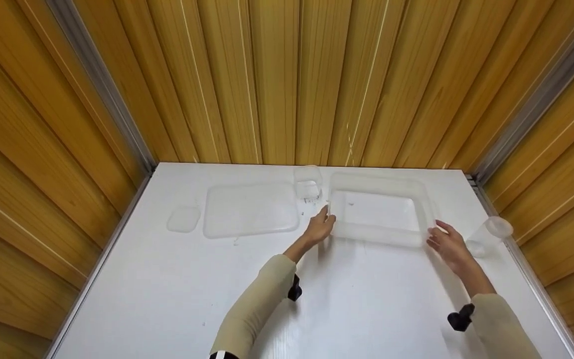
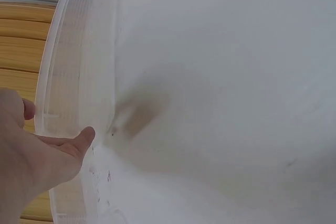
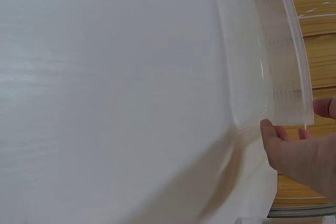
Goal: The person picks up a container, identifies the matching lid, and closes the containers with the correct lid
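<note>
A large, shallow, see-through plastic container [image 1: 379, 236] sits toward the back right of the white table, its top facing up. My left hand [image 1: 320, 227] grips its left side near the front corner, thumb by the rim and a finger [image 2: 86, 137] against the lower wall. At the opposite side, my right hand [image 1: 450, 245] holds the near right corner, with the fingers [image 3: 269, 132] low on the wall and the thumb up at the rim. The container's wall [image 2: 68, 77] also shows in the left wrist view.
Left of the container lies a large translucent lid [image 1: 251, 209], and farther left a small lid [image 1: 183, 219]. A small clear container [image 1: 308, 175] stands behind my left hand. Right of my right hand is a clear cylindrical jar [image 1: 489, 234]. Wood-patterned walls [image 1: 272, 80] enclose the table [image 1: 167, 289].
</note>
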`<action>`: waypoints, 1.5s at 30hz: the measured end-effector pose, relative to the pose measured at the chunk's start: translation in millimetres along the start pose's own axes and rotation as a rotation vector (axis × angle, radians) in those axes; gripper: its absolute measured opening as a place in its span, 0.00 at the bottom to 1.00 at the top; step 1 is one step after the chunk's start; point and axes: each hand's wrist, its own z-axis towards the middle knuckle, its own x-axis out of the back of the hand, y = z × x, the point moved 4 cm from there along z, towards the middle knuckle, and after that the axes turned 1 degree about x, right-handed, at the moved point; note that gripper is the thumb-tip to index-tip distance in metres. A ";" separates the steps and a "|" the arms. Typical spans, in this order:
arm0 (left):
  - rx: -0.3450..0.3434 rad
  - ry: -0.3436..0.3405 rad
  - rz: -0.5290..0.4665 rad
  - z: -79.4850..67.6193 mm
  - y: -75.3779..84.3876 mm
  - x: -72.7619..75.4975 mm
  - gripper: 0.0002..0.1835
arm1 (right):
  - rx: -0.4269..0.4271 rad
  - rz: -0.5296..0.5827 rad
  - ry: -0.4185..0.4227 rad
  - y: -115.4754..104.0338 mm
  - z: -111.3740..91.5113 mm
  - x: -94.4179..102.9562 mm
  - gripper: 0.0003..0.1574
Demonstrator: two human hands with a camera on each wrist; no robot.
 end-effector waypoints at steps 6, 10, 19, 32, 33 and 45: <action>0.023 -0.167 0.003 -19.6 -1.0 16.5 0.41 | -0.024 -0.103 -0.210 -0.9 -15.6 6.3 0.54; 0.040 -0.239 0.000 -37.7 -7.7 24.7 0.43 | -0.060 -0.195 -0.359 2.0 -21.4 3.9 0.61; 0.048 -0.240 -0.111 -82.0 -26.0 43.6 0.43 | -0.075 -0.273 -0.497 4.2 -27.2 -12.4 0.59; 0.057 -0.334 -0.120 -137.9 -48.5 78.2 0.47 | -0.072 -0.290 -0.622 10.8 -34.7 -41.4 0.52; 0.055 -0.349 -0.123 -139.1 -49.1 81.3 0.47 | -0.074 -0.281 -0.628 11.5 -35.1 -43.6 0.52; 0.029 -0.385 -0.240 -140.0 -66.8 98.7 0.45 | -0.106 -0.196 -0.602 30.9 -30.1 -61.9 0.51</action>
